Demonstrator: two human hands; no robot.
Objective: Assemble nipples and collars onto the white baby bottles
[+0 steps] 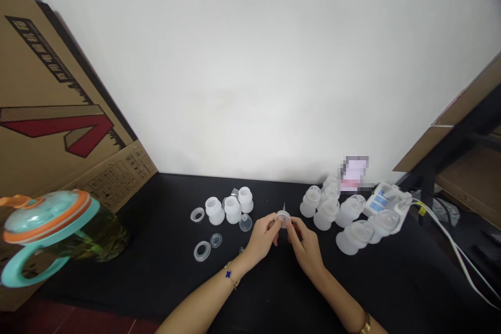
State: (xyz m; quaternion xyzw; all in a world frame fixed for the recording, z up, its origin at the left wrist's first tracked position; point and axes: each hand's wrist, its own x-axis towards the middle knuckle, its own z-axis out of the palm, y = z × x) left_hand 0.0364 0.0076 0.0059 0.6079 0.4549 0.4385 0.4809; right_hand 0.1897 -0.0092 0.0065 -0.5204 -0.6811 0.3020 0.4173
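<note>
Both hands meet over the middle of the black table. My left hand (263, 235) and my right hand (306, 244) pinch a small translucent baby bottle collar ring (282, 216) from its two sides. A thin clear tip sticks up above the ring. Left of my left hand stand three open white bottle bodies (233, 211), with a clear dome cap (245, 223) in front. A loose collar ring (202, 251) and a clear bottle nipple (216, 240) lie nearer me. A second ring (198, 214) rests farther left. The fingertips partly cover the held ring.
Several capped bottles (326, 214) stand to the right, some tilted. Behind them are a power strip (378, 202) with white cables (444, 235) and a pixelated upright screen (354, 173). At far left are a teal-lidded jug (97, 237) and a cardboard box (47, 94). A white wall rises behind.
</note>
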